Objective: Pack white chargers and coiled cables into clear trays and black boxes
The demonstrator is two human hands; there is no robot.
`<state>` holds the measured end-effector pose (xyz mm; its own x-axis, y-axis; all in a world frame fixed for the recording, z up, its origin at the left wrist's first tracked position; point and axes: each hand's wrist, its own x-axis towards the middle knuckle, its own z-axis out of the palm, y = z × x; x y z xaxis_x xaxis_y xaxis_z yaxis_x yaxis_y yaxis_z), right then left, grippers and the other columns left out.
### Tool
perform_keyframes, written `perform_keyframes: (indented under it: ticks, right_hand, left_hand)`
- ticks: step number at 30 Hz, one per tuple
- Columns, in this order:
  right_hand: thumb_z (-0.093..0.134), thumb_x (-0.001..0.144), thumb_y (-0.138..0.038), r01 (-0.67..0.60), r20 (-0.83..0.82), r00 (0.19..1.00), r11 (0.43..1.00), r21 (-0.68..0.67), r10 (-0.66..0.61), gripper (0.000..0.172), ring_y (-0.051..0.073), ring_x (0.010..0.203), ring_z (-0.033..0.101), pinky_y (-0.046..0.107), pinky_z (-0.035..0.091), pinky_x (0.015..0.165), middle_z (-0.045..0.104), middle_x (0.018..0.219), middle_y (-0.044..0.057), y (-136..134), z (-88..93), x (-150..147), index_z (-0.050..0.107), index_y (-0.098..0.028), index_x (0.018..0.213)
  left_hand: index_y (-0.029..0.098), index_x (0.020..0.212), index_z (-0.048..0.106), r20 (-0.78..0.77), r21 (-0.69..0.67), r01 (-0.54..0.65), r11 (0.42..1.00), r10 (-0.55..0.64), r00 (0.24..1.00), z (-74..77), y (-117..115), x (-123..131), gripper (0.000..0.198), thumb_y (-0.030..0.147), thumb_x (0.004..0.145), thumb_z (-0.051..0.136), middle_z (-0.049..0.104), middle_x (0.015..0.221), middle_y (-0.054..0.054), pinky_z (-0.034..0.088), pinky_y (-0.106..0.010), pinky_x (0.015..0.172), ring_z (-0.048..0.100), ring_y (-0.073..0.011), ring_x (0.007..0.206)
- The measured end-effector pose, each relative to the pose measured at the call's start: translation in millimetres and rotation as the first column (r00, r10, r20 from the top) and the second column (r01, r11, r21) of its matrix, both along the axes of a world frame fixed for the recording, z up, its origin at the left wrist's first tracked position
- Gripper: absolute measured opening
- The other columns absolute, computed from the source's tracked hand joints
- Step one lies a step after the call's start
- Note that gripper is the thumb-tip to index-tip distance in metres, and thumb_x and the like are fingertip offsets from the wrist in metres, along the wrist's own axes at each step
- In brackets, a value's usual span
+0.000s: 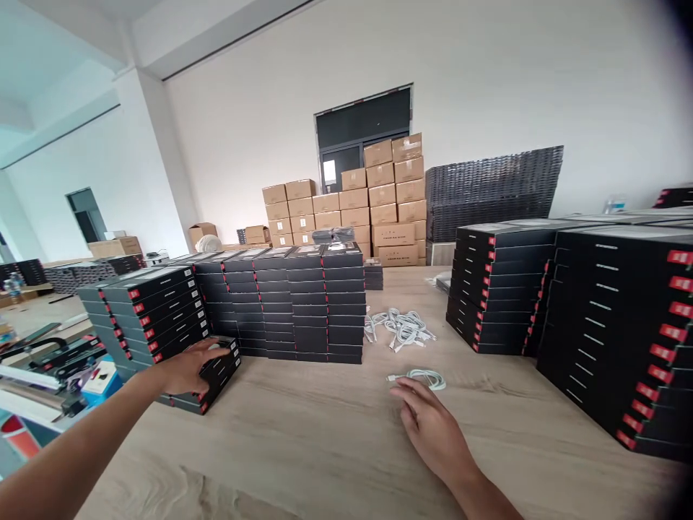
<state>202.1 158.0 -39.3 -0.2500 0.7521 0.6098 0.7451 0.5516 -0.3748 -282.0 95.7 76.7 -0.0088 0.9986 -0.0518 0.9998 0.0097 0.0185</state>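
Note:
At the left, my left hand [189, 367] is closed over a black box [224, 365] on a low stack, its fingers across the top and the thumb at the near side. Taller stacks of the same boxes [167, 307] rise right behind it. My right hand [430, 426] is low over the table, fingers loosely bent and slightly apart, with nothing visible in them. Just beyond its fingertips lies a coiled white cable [430, 377]; I cannot tell whether they touch. Farther back is a tangled heap of white cables [403, 328].
A long wall of stacked black boxes [295, 310] stands mid-left on the wooden table [303, 448]. More black box stacks [595, 325] with red labels line the right side. Brown cartons [351, 206] and a pile of dark trays [492, 191] are at the back wall.

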Motion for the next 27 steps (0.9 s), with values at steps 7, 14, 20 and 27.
perform_keyframes:
  ticks: [7,14,20,27]
  right_hand:
    - [0.041,0.082,-0.016,0.011,-0.019,1.0,1.0,-0.028,-0.012,0.036,0.023,0.109,0.064,0.04,0.054,0.091,0.066,0.12,0.005,1,-2.4,3,0.072,-0.025,0.098]
    - [0.044,0.078,-0.013,-0.034,-0.119,0.993,0.998,-0.051,0.028,0.036,0.025,0.106,0.064,0.043,0.052,0.093,0.068,0.115,0.007,3,-3.8,5,0.073,-0.024,0.096]
    - [0.046,0.069,0.0,0.003,-0.047,0.999,1.0,-0.03,-0.005,0.044,0.021,0.107,0.063,0.035,0.05,0.097,0.068,0.113,0.002,-15,4.1,-1,0.071,-0.026,0.094]
    - [0.058,0.07,-0.009,0.112,0.23,0.967,0.994,0.001,-0.109,0.041,0.022,0.113,0.058,0.035,0.046,0.099,0.063,0.124,0.004,-37,10.0,-1,0.068,-0.024,0.107]
  left_hand:
    - [0.029,0.113,0.069,-0.089,-0.141,0.113,0.984,-0.126,0.988,-5.4,-5,2,0.06,0.006,0.057,0.068,0.019,0.16,-0.004,0.037,-0.042,0.107,0.029,-0.0325,0.141]
    - [0.031,0.113,0.069,-0.156,-0.136,0.085,0.987,-0.106,0.982,-2.8,-10,5,0.061,0.001,0.06,0.06,0.022,0.159,-0.002,0.036,-0.04,0.109,0.032,-0.0284,0.14]
    - [0.036,0.13,0.056,-0.062,0.126,0.198,0.972,-0.192,0.979,-31.8,-3,62,0.081,0.008,0.055,0.066,0.034,0.154,-0.003,0.026,-0.049,0.113,0.029,-0.0335,0.141]
    - [0.029,0.103,0.069,0.475,0.452,0.339,0.825,-0.544,0.692,-79.6,3,274,0.031,0.021,0.084,0.046,0.071,0.094,-0.003,0.052,-0.029,0.076,0.068,-0.0191,0.078]
